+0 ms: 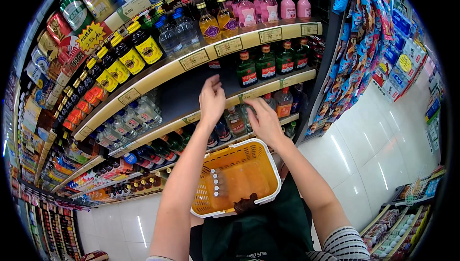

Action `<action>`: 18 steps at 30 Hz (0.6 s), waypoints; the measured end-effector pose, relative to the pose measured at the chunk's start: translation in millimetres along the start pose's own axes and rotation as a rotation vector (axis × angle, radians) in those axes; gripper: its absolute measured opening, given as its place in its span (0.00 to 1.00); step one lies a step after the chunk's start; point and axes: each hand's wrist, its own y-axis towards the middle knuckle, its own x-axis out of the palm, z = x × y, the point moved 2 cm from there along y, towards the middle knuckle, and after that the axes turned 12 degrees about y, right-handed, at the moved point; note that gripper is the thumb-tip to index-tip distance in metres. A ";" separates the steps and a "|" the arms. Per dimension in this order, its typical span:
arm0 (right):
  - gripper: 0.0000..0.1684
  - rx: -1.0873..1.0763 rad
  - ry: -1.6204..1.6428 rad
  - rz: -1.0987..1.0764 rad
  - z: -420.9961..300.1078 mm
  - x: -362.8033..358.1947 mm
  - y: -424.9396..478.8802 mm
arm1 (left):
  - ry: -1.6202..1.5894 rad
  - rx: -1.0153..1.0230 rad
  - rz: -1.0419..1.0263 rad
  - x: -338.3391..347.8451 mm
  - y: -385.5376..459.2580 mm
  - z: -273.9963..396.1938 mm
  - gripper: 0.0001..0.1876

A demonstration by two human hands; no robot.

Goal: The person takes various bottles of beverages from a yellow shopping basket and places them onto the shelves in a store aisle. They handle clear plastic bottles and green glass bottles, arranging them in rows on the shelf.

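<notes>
My left hand (212,99) is raised before a bare stretch of the dark shelf board (181,90), fingers loosely curled and holding nothing. To its right, my right hand (264,119) hangs in front of the shelf's cream price rail, empty, fingers bent and apart. Green bottles with red labels (247,70) stand behind and above the right hand. Clear bottles with dark caps (143,111) stand left of the bare stretch. Below my hands, against my dark green apron (251,236), is a yellow plastic basket (267,153) with several small white-capped bottles (216,183) in a row.
Above are pink bottles (287,5), amber bottles (209,23) and yellow-labelled bottles (147,45). A lower shelf holds more bottles (235,120). Hanging snack packets (354,52) flank the dark shelf end post (325,52) at right. A low rack (399,230) stands on the tiled floor at lower right.
</notes>
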 end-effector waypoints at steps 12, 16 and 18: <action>0.02 -0.205 -0.077 0.023 43.1 60.8 46.8 | 0.636 0.139 -0.029 19.3 144.9 -53.5 0.23; 0.02 -0.155 -0.099 0.041 43.8 65.0 45.8 | 0.684 0.119 -0.046 23.4 156.3 -60.3 0.24; 0.02 -0.150 -0.109 0.047 44.5 64.2 46.6 | 0.691 0.113 -0.046 23.7 154.0 -61.6 0.24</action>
